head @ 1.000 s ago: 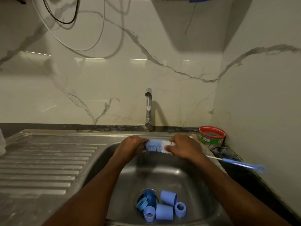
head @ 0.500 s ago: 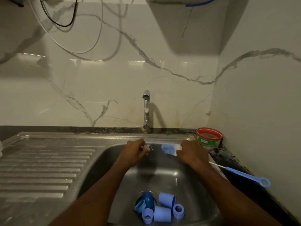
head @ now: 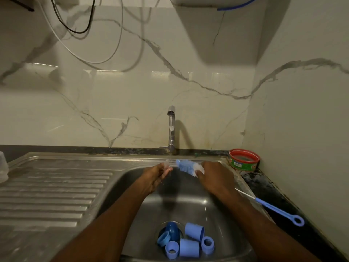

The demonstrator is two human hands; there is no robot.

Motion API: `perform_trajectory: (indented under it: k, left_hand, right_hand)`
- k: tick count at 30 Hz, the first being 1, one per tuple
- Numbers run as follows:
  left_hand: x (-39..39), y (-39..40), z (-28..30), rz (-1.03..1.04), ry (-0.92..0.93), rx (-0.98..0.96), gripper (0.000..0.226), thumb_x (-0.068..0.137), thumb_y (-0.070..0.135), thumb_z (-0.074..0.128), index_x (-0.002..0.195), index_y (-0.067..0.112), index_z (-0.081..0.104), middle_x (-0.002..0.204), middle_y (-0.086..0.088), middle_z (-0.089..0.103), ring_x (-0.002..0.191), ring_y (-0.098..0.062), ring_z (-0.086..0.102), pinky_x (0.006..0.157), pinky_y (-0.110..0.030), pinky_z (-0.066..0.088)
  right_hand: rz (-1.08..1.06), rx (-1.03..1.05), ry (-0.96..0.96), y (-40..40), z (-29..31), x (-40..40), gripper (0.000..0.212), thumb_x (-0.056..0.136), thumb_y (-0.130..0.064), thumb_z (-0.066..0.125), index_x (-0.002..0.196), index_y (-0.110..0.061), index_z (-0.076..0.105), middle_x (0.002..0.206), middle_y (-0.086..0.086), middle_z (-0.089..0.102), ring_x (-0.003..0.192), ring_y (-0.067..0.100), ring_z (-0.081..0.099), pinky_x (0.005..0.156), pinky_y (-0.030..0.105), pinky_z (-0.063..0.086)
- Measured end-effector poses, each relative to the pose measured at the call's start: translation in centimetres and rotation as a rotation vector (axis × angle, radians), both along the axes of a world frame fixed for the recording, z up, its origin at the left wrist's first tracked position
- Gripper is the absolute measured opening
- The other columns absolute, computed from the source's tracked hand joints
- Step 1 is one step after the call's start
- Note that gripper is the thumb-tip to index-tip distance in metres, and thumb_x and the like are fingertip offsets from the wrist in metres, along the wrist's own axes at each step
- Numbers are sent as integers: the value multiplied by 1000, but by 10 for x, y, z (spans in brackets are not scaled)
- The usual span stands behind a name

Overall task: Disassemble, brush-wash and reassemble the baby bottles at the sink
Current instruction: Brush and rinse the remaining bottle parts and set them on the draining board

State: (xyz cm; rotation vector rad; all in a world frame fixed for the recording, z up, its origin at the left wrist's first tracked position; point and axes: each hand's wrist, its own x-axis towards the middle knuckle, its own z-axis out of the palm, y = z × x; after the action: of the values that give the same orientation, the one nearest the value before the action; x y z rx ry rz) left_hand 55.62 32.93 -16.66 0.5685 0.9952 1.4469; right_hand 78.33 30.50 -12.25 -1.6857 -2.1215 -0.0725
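Sink: steel basin at centre, with a ribbed drainboard lying at its 9 o'clock.

Tap: standing at 12 o'clock of the basin; a thin stream of water is being run down between the two hands.

Left hand: being held under the stream at the basin's far edge. A small clear part, blurred and too indistinct to identify, is being pinched in the curled fingers.

Right hand: being held just at 3 o'clock of the left hand, apart from it. The fingers are being curled round the brush, at the base of its bristles.

Brush: blue-and-white bristle head is being pointed toward 9 o'clock, its tip near the stream and the clear part. The wire and blue handle are being trailed out toward 4 o'clock, over the sink rim and dark worktop, ending in a ring.

Bottle parts: a cluster of blue caps, collars and rings is lying at the drain, at 6 o'clock of the basin, well apart from both hands.

Tub: red-rimmed, green-labelled, sitting on the worktop corner at 2 o'clock.

Clear item: partly cut off at the drainboard's far 9 o'clock edge.
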Motion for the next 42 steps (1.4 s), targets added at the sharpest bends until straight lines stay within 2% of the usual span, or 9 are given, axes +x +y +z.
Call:
perform_trajectory:
  k: [4, 8, 13, 18, 22, 31, 35, 39, 42]
  left_hand:
    - [6, 1, -1, 16, 73, -5, 20, 98, 11, 60, 106, -5, 70, 96, -19, 76, 90, -24, 74, 79, -32, 61]
    - [14, -1, 0, -93, 57, 77, 23, 100, 10, 57, 116, -3, 67, 107, -22, 74, 97, -26, 74, 78, -29, 63]
    - [23, -4, 9, -103, 140, 154, 21, 99, 11, 60, 109, -4, 71, 111, -20, 74, 104, -26, 73, 85, -28, 61]
    - [19, -3, 4, 96, 222, 60, 17, 94, 18, 68, 99, 3, 73, 94, -16, 77, 87, -25, 75, 80, -34, 61]
    - [6, 3, -5, 244, 450, -84, 24, 96, 33, 66, 95, 9, 68, 96, -15, 71, 87, -26, 68, 75, -33, 55]
    - [3, 2, -11, 196, 333, -9, 22, 100, 26, 61, 101, 6, 69, 100, -12, 73, 96, -22, 69, 91, -35, 56]
    - [0, 0, -12, 151, 577, 170, 21, 91, 29, 72, 101, 10, 73, 95, -6, 77, 97, -21, 73, 93, -38, 58]
    - [5, -8, -8, 200, 1240, 345, 19, 82, 25, 83, 94, 22, 69, 83, 14, 68, 77, 2, 65, 67, -6, 49]
    - [11, -11, -6, 181, 1285, 378, 42, 76, 15, 88, 108, 21, 61, 84, 18, 61, 76, 6, 61, 62, -2, 46]
  right_hand:
    - [91, 32, 81, -3, 7, -16, 28, 104, -38, 50, 124, -22, 61, 114, 3, 69, 101, 20, 65, 79, 28, 43]
    - [65, 68, -21, -8, 1, -26, 29, 98, -35, 59, 125, -25, 61, 114, 1, 69, 95, 20, 65, 75, 31, 45]
    - [-26, 25, 145, 0, 7, -9, 21, 100, -27, 56, 113, -17, 68, 107, 5, 71, 92, 21, 66, 79, 33, 51]
    - [94, -4, 65, -16, 6, -16, 33, 103, -37, 52, 129, -20, 62, 123, 5, 66, 109, 23, 63, 90, 34, 47]
    - [118, 37, -44, -17, 6, -28, 32, 97, -40, 59, 123, -22, 65, 115, 4, 68, 98, 21, 65, 83, 34, 52]
    - [317, -123, -369, -12, 6, -5, 40, 95, -51, 57, 126, -26, 62, 119, 3, 64, 103, 19, 60, 81, 32, 44]
    - [296, -133, -349, -11, 5, -4, 40, 94, -50, 58, 127, -26, 63, 119, 3, 65, 102, 19, 61, 85, 35, 48]
    - [287, -135, -362, -10, 0, -5, 40, 94, -51, 58, 124, -26, 64, 117, 1, 65, 103, 19, 61, 84, 36, 49]
    - [281, -129, -378, -9, -1, -5, 40, 93, -51, 58, 124, -26, 64, 119, 2, 65, 105, 20, 61, 88, 38, 50]
